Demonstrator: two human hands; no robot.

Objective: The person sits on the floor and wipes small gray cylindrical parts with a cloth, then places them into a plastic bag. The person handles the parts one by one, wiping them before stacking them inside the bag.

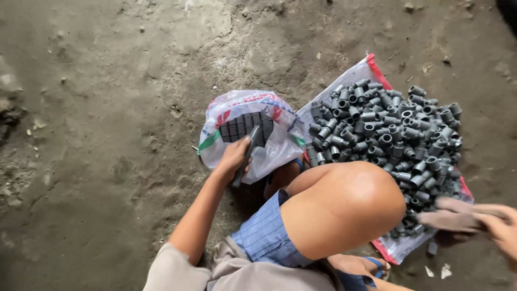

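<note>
Head view: the person squats on a dirt floor (97, 134). The left hand (232, 159) is closed around a dark flat bar (246, 156) and holds it at the mouth of a plastic bag (237, 110). Dark bars stand in neat rows inside that bag. The bar looks hard and stiff, thin and smooth, so it may slip; holding it around the middle, as the hand does now, seems best.

The right hand (498, 229) is at the right edge of the picture. Its grip is pinched on a brownish cloth (455, 215) that looks soft and floppy. The cloth hangs over the near edge of a heap of grey pipe pieces (388, 132). The pieces lie on a white sack (353, 75) spread flat on the floor. They are short, round and hollow. They look light and hard, and they may roll.

A bare knee (344, 205) is between the two hands.
</note>
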